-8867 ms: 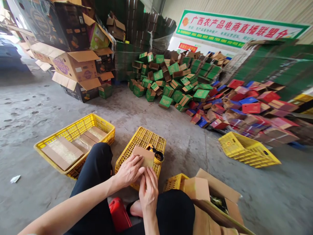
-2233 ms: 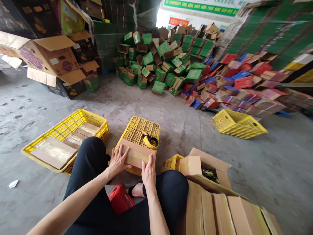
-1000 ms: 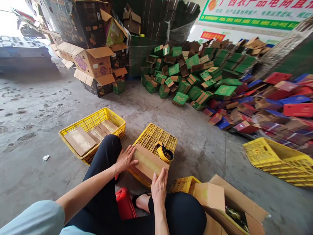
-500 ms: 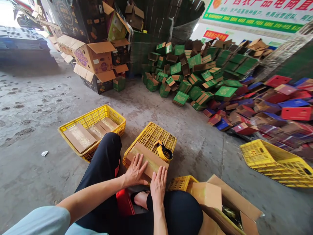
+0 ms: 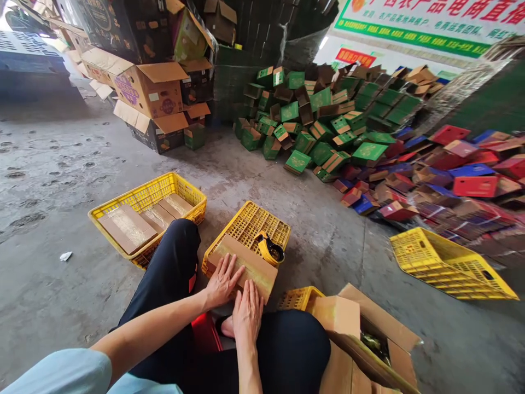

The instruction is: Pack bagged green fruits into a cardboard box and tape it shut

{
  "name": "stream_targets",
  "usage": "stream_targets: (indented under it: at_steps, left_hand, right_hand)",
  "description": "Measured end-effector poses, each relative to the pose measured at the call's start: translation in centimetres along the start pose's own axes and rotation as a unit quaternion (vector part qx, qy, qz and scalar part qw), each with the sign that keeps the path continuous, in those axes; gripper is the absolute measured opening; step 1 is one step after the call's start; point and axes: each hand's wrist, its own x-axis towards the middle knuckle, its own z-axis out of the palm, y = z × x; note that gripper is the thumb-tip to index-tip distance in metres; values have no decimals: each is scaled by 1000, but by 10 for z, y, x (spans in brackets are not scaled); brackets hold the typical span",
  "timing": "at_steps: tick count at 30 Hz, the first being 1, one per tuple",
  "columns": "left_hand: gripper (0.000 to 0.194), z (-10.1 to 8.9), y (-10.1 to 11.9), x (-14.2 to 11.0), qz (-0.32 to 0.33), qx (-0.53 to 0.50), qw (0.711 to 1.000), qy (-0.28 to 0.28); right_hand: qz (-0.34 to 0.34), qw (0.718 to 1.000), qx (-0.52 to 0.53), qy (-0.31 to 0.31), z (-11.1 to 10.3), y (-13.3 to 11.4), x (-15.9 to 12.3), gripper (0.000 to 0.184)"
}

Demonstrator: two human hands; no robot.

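We have both palms down on a cardboard box (image 5: 256,260), which lies aslant over the near part of an upturned yellow crate (image 5: 262,219) on the floor (image 5: 320,230). A shiny strip of tape (image 5: 227,253) runs along the box's upper face. Our left hand (image 5: 221,283) rests on it with fingers spread and extended; our right hand (image 5: 247,312) sits just beside, fingers straight and close together, their tips on the box towards its near side. In neither hand does the grip curl round anything: we press on the cardboard with flat fingers.

Just beyond the box, on the same crate, we have a yellow-and-black tape dispenser (image 5: 270,249). To our left stands a yellow crate with three taped boxes (image 5: 127,227) in it. To our right, near our knee (image 5: 301,345), is a carton (image 5: 336,316) with raised flaps and dark, glossy contents (image 5: 374,346) too unclear to name. Ahead of us are heaped green boxes (image 5: 298,161).
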Motion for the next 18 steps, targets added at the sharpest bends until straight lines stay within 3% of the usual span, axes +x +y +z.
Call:
stream_targets:
  at_steps: [3,10,18]
  left_hand:
    - [114,-3,-1,1,2,-6,1000,-20]
    - [107,-6,-4,1,9,-4,1000,-19]
    - [108,-9,-1,-1,2,-5,1000,-27]
  right_hand:
    - [-14,1000,1,20,-11,8,-3,54]
    - [37,998,-43,-15,-28,4,28,59]
    - [3,998,60,6,-27,16,17,59]
